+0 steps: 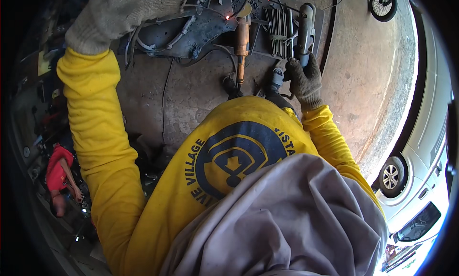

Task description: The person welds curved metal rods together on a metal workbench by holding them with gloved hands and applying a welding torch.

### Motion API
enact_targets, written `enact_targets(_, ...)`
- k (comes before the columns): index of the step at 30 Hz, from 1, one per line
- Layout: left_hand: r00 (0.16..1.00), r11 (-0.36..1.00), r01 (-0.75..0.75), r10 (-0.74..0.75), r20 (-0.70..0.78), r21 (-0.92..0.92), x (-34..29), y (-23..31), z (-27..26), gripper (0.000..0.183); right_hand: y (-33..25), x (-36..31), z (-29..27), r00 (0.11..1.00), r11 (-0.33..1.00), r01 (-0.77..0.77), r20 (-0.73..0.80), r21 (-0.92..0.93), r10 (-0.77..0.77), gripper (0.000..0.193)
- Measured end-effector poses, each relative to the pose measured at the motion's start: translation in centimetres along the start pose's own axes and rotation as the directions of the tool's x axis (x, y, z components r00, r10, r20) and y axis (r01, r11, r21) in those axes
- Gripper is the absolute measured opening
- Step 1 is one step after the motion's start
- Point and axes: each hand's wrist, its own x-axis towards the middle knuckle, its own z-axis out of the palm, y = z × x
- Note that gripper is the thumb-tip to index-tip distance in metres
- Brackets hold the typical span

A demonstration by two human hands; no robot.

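My left hand, in a grey knit glove, reaches over the dark metal work surface with its fingers closed. From its fingertips a thin metal rod runs right to a small glowing red spot. My gloved right hand grips the lower end of a grey welding electrode holder. A dark electrode sticks out leftward from its head, its tip reddish. Between my hands lies a copper-coloured tool with a long handle. A tied bundle of rods sits left of the holder.
Bent metal strips lie below my left hand. A black cable crosses the concrete floor. At far left is a person in red among dark clutter. A white vehicle stands at right, with a spoked wheel top right.
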Motion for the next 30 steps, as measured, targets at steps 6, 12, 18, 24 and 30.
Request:
enact_targets(6,0.998,0.996,0.006,-0.011,-0.062,-0.088,2.8,-2.1,0.9,0.038,1.8,-0.9,-1.4,1.0,1.0,-0.012,-0.012,-0.022,0.012,0.037)
enact_targets(12,0.828,0.809,-0.557,0.559,0.046,0.189,1.3,-6.8,0.2,0.045,2.6,-1.4,-2.2,0.997,0.998,-0.054,-0.057,0.029,0.056,0.039)
enact_targets(18,0.938,0.955,-0.282,0.294,-0.185,0.088,3.0,-2.3,1.5,0.034,2.1,-2.0,-2.9,0.997,0.998,-0.054,-0.052,0.029,0.055,0.034)
enact_targets(24,0.98,0.796,-0.099,0.181,-0.078,0.598,3.6,-4.6,-0.4,0.033,3.0,-1.9,-2.6,0.99,0.984,0.136,0.06,-0.116,-0.129,0.033)
enact_targets(30,0.762,0.77,0.349,-0.565,-0.316,-0.533,5.1,-0.4,3.3,0.039,0.2,-1.8,-1.5,0.993,0.967,0.053,0.113,-0.248,-0.026,0.045)
